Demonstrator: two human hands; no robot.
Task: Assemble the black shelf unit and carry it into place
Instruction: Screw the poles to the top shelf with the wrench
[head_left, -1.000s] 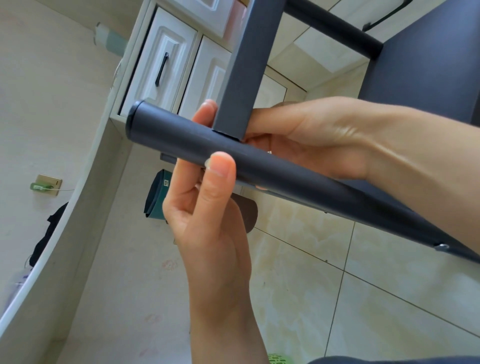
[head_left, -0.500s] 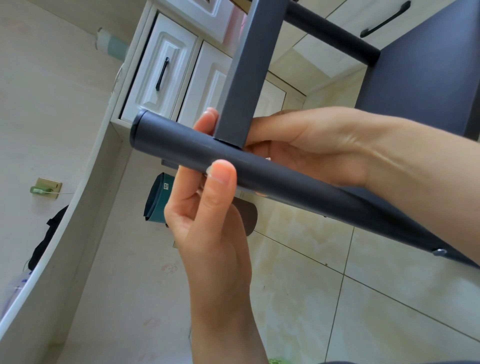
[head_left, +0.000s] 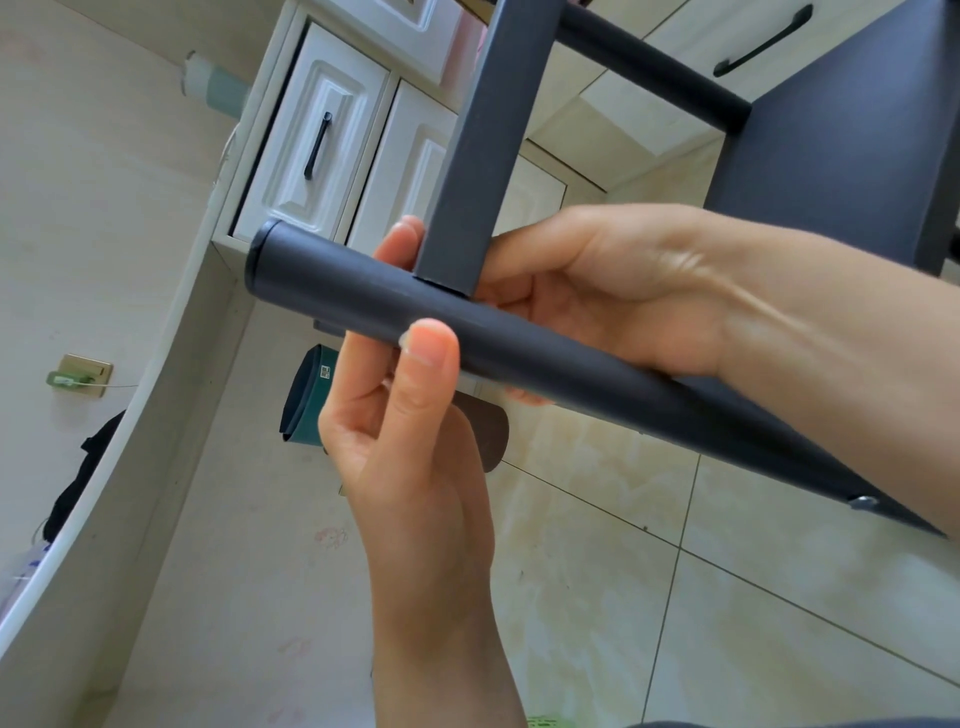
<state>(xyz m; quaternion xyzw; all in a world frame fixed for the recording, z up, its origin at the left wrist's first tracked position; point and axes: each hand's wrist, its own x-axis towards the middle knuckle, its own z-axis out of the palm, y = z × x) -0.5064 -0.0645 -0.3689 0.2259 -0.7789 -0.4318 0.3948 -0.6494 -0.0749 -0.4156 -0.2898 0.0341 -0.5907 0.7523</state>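
The black shelf unit is held up close to my face. Its round tube (head_left: 545, 364) runs diagonally across the view, with a square crossbar (head_left: 483, 130) meeting it at a joint. A flat black panel (head_left: 841, 130) and a second round tube (head_left: 649, 73) lie at the upper right. My left hand (head_left: 415, 467) comes up from below and pinches the near tube, thumb on the front, fingers behind. My right hand (head_left: 613, 291) reaches in from the right and holds the tube from behind beside the joint, its fingertips passing behind the crossbar. A small screw head (head_left: 862, 501) shows on the tube's lower end.
White cabinet drawers with black handles (head_left: 311, 150) stand behind the frame. A teal container (head_left: 306, 405) and a dark round piece (head_left: 488, 431) lie on the tiled floor (head_left: 727, 597). A curved white edge (head_left: 130, 441) runs along the left, near a wall socket (head_left: 83, 374).
The frame and both hands have shifted only slightly in view. Both hands keep the same hold on the tube.
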